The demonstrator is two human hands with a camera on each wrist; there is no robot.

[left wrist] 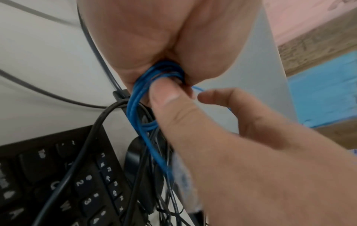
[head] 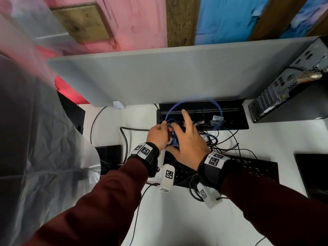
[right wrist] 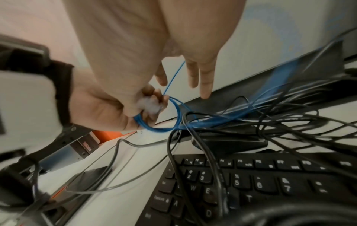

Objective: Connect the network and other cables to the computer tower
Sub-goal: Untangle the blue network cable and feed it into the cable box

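A blue network cable (head: 171, 129) is coiled into several loops. My left hand (head: 158, 134) grips that coil (left wrist: 139, 97) in its fist, above the keyboard's far left corner. A pale clear plug (right wrist: 148, 105) shows blurred at the left fingers. My right hand (head: 186, 142) is beside it with spread, mostly straight fingers (right wrist: 204, 85). Its thumb (left wrist: 166, 97) presses into the coil at the left fist. One loose loop arcs up, blurred, over the cable well; a clear plug (head: 217, 118) hangs at its right. The black computer tower (head: 291, 82) lies back right, ports facing me.
A tangle of black cables (head: 223, 141) runs from the black desk cable well (head: 239, 121) over the black keyboard (head: 248, 167). A grey partition (head: 159, 75) stands behind. Flat black devices lie at left (head: 110, 155) and right (head: 312, 173). Wrinkled plastic sheeting (head: 44, 139) hangs left.
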